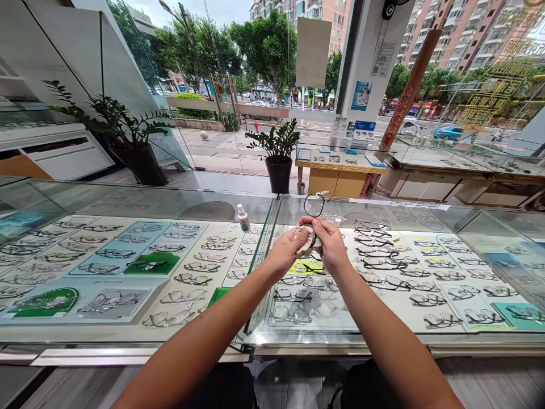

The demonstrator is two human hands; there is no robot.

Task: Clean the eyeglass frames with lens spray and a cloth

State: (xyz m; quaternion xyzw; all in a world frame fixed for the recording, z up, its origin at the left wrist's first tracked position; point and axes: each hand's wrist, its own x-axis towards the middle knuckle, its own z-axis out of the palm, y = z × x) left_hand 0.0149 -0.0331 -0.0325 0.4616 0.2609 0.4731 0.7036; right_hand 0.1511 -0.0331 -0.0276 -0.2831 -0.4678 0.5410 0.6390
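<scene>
Black-rimmed eyeglasses (314, 205) with thin dark frames sit raised above the glass display counter (170, 201), one round lens standing clear above both hands. Left hand (286, 250) is curled closed, its fingers pinching a pale crumpled cleaning cloth (307, 238) against the lower lens. Right hand (330, 241) is likewise closed, thumb and fingers gripping the frame and cloth from the other side. A small white dropper bottle (243, 218) stands on the counter, left of the hands.

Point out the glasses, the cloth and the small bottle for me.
glasses (314, 205), head view, on the raised lens rim.
cloth (307, 243), head view, on the bunched fabric between the hands.
bottle (243, 219), head view, on its body.
</scene>
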